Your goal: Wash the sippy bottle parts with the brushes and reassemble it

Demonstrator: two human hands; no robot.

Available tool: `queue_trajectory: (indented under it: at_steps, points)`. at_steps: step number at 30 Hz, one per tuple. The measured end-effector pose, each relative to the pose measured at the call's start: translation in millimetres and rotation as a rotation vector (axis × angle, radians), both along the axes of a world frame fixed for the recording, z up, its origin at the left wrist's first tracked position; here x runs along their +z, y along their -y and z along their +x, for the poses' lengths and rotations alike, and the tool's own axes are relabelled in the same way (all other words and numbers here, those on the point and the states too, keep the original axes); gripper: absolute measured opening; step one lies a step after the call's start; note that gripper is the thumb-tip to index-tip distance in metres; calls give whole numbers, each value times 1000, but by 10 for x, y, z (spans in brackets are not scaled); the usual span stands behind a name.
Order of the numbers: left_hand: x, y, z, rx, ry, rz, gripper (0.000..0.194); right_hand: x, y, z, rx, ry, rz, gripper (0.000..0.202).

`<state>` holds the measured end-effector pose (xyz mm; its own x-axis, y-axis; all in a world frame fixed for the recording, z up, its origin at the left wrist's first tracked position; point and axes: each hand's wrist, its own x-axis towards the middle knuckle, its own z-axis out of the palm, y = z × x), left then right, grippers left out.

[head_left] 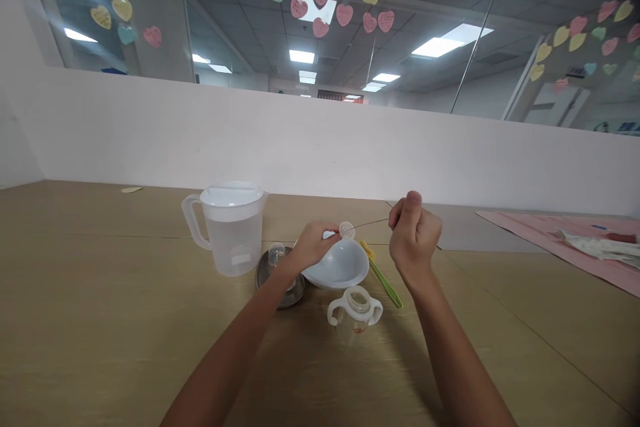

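One each: pitcher (235,233), bowl (345,270), bottle (353,324), brush (387,285)

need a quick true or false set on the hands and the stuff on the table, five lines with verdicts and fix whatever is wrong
1. The left hand holds a small round piece. True.
2. The right hand lies flat on the table. False: the right hand is raised with its fingers curled, and a thin strand runs from it toward the small round piece.
3. The two-handled cup stands on the near side of the white bowl. True.
4. The green-handled tool lies inside the white bowl. False: it is outside, to the right of the bowl.
5. The pitcher has its handle on the left side in this view. True.
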<state>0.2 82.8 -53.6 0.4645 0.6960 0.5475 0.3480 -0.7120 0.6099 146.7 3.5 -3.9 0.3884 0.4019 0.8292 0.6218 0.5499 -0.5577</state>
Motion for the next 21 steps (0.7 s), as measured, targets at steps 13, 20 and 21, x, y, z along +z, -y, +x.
queue_trajectory:
  at_steps: [13,20,21]
  points:
    - [172,194,89,-97,131,72,28,-220,-281,-129,-65,317,-132,59]
    - [150,141,83,-111,174,58,28,-208,-303,-105,58,406,-227,59]
    - [137,133,85,-120,167,75,28,-191,-291,-102,55,416,-224,59]
